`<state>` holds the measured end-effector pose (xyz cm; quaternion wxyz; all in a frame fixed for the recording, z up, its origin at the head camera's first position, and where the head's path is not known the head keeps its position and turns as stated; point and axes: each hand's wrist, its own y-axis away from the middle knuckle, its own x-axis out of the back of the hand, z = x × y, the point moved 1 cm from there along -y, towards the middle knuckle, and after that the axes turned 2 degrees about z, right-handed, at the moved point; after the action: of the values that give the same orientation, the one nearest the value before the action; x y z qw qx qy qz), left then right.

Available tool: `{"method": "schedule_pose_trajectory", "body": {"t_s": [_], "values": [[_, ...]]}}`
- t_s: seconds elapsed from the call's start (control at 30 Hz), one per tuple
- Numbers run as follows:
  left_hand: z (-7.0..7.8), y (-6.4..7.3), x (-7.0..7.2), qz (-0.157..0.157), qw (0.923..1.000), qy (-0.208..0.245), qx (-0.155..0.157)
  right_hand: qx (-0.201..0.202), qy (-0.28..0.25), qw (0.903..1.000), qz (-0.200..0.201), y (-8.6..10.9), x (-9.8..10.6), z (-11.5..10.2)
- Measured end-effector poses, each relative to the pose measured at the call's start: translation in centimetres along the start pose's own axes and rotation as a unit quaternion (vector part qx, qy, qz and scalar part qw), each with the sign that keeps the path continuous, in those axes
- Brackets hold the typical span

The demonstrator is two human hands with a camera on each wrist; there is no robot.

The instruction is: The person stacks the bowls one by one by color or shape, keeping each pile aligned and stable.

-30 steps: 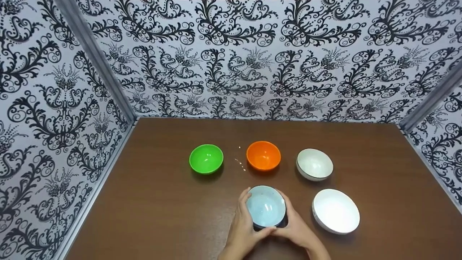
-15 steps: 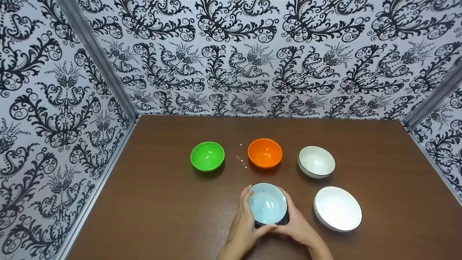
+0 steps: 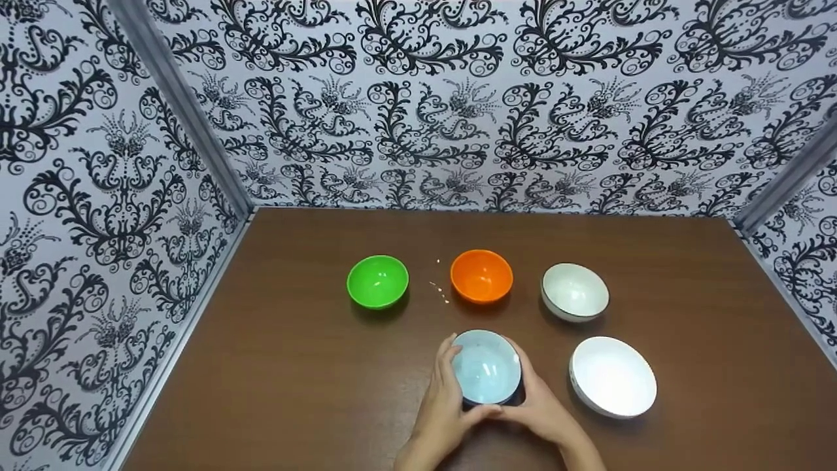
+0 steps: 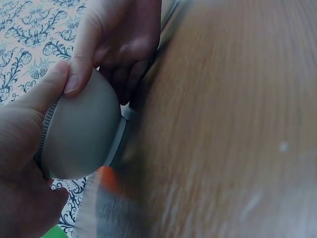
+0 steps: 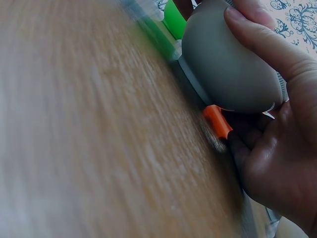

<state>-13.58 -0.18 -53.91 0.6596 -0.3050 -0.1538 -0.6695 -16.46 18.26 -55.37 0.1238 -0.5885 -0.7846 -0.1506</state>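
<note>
A bowl [image 3: 487,367] with a pale blue inside stands upright between both hands, near the front of the brown table. My left hand [image 3: 439,405] curls round its left side, fingertips at the rim. Round the right side my right hand [image 3: 539,409] grips it, and the two thumbs meet at the near side. In the left wrist view the bowl's outside [image 4: 84,129] looks plain grey, with fine stripes below the rim. Its foot [image 5: 193,79] is at the tabletop in the right wrist view; whether it touches I cannot tell.
Beyond the hands stand a green bowl [image 3: 378,282], an orange bowl [image 3: 482,277] and a white bowl with a dark rim [image 3: 575,293]. A larger white bowl [image 3: 613,377] is right of my right hand. Small pale specks [image 3: 439,289] lie between green and orange. Patterned walls [image 3: 458,118] border the table.
The head view has shifted slightly, so everything appears a little higher and further right. Hands and held bowl keep their place relative to the other bowls.
</note>
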Motion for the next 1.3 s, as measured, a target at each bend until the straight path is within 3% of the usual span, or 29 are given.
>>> {"method": "schedule_pose_trajectory", "body": {"t_s": [0.4, 0.63, 1.07, 1.3], "values": [[-0.1, -0.3, -0.2, 0.006, 0.9999, 0.011, -0.006, 0.009, 0.0, 0.9999, -0.005, -0.3, 0.3, 0.0], [-0.1, -0.3, -0.6, 0.033, 0.998, 0.002, -0.055, 0.012, 0.005, 0.9999, -0.002, -0.1, 0.5, 0.0], [0.0, -0.5, 0.1, 0.012, 0.998, 0.063, -0.001, 0.009, 0.012, 0.9999, -0.004, 0.0, 0.0, 0.2], [0.5, -0.7, 1.3, -0.007, 0.9919, 0.121, 0.04, 0.034, -0.003, 0.9994, 0.01, 0.1, -0.1, 0.1]]}}
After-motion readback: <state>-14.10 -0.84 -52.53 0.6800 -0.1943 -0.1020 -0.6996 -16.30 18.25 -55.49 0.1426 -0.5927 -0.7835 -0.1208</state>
